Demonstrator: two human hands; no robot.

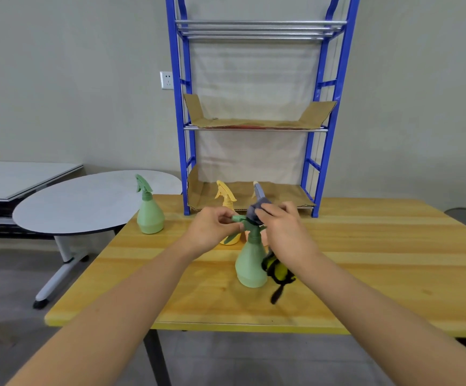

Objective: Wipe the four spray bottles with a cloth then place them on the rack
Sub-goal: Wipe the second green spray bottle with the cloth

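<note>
Two hands at work over wooden table (379, 246), arms bare. Left hand (210, 232) pinching nozzle of near green spray bottle (250, 263), thumb and fingertips closed on its tip. Right hand (284, 232) gripping grey cloth (255, 213), bunched and pressed against same bottle's trigger head. Bottle upright on table, near front centre. Yellow spray bottle (227, 199) upright just behind, partly hidden by left hand. Second green spray bottle (149, 210) upright at table's left edge, well apart. Fourth bottle (259, 190) mostly hidden behind cloth; colour unclear. Blue rack (321, 135) at table's back edge, cardboard (254, 122) lining its shelves. Yellow-black object (277, 270) touching near bottle's right side.
</note>
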